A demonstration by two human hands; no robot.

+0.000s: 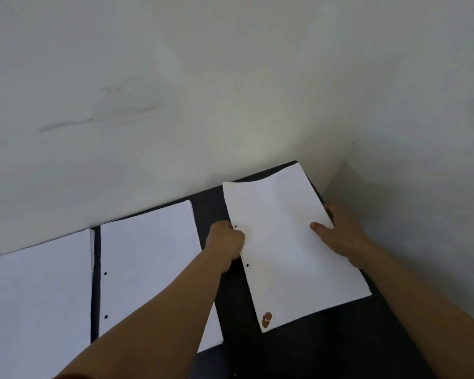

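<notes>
A white sheet of punched paper lies tilted at the right end of the dark table. It has two holes along its left edge and a brown stain near its bottom left corner. My left hand pinches the sheet's left edge between the two holes. My right hand grips the right edge, thumb on top and fingers underneath. The sheet's far end curls up slightly.
Two other white paper stacks lie side by side on the table: a middle stack with two punched holes, and a left stack. A pale wall rises directly behind the table. The table's right edge drops off beside my right hand.
</notes>
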